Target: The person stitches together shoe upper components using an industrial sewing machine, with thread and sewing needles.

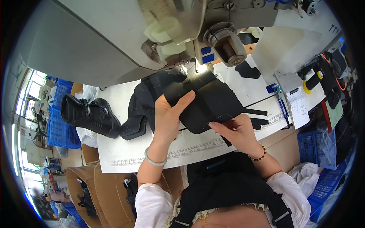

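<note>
Gripping one black panel (207,104), left grip (169,114) and right grip (238,133) are seen near the desk's (123,151) open front edge.

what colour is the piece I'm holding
The piece is mostly black; the head view shows it best.

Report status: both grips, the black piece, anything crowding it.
Left grip and right grip closed on black piece. Piece held just in front of sewing machine. More black pieces crowd its left side.
</note>
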Available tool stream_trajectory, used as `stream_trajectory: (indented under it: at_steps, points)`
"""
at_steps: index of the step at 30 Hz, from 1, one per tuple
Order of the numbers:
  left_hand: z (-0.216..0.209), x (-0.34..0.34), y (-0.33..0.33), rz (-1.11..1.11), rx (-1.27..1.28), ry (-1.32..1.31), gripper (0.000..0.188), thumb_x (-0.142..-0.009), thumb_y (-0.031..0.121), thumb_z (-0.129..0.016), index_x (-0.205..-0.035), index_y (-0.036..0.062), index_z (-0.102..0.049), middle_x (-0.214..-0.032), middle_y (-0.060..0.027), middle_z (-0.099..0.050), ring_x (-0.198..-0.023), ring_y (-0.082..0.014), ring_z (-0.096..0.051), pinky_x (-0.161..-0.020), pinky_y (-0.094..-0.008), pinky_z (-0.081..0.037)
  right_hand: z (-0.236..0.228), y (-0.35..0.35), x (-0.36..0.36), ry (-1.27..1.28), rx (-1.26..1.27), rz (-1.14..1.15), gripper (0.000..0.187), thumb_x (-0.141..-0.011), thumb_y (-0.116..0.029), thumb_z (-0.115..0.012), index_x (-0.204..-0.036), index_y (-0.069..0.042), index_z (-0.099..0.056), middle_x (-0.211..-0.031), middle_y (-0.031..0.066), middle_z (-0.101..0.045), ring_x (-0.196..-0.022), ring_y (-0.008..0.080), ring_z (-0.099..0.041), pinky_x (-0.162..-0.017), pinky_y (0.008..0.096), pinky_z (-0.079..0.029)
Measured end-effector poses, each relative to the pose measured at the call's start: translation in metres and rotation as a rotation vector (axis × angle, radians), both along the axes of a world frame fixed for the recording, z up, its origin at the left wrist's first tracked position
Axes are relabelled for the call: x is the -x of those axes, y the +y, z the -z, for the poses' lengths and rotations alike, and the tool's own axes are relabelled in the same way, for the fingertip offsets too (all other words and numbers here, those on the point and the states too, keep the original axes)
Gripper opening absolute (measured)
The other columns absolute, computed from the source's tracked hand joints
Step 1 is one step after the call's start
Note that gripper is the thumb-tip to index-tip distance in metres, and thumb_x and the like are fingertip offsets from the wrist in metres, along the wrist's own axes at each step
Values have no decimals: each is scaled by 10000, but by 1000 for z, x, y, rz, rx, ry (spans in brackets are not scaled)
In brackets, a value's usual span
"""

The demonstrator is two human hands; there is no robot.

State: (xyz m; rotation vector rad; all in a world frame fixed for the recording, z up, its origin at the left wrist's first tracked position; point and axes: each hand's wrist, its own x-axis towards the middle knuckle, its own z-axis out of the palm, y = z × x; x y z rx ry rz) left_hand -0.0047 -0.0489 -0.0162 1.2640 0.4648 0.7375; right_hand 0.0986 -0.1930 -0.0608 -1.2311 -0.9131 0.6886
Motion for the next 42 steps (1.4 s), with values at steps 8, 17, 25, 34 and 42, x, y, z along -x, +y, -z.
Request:
stream_trajectory:
  at_steps: [8, 17, 25, 34, 42]
  points:
    - [-2, 2, 2, 47, 48, -12, 161, -803, 47, -661, -944, -9, -608, -886, -63, -645, -781, -107, -606, -706, -221, -486, -9, -4, -1, -34, 16, -36, 134, -816, -82, -654, -919, -7, -613, -631, -40, -535, -498, 4, -375, -442, 190, -288]
    - [-1, 2, 3, 66, 93, -16, 184, -796, 49, -665, -960, -7, -604, -902, -69, -644, -799, -116, -610, -717, -227, -492, -5, -4, -4, -65, -9, -70, 154, -826, -73, -643, -957, -6, -597, -665, -34, -547, -515, 10, -381, -454, 187, -295]
    - [-5, 2, 1, 72, 113, -25, 186, -798, 43, -659, -967, -9, -601, -909, -74, -643, -803, -121, -614, -722, -232, -498, -7, -3, -4, -30, -40, -73, 143, -826, -70, -645, -949, -11, -600, -674, -39, -557, -527, 1, -391, -455, 178, -296]
    - [-4, 1, 1, 70, 106, -31, 167, -800, 40, -654, -950, -15, -604, -898, -71, -644, -797, -115, -612, -716, -230, -498, -3, 0, -12, -11, 22, -117, 153, -810, -80, -664, -935, -14, -606, -703, -51, -567, -555, -5, -391, -471, 174, -302]
    - [-3, 1, 0, 37, 62, -19, 151, -803, 65, -659, -924, -7, -605, -851, -51, -635, -759, -95, -594, -675, -215, -480, -18, 20, -12, 169, -95, -150, 264, -791, -57, -679, -1029, 5, -584, -909, 20, -619, -810, 66, -547, -711, 222, -463]
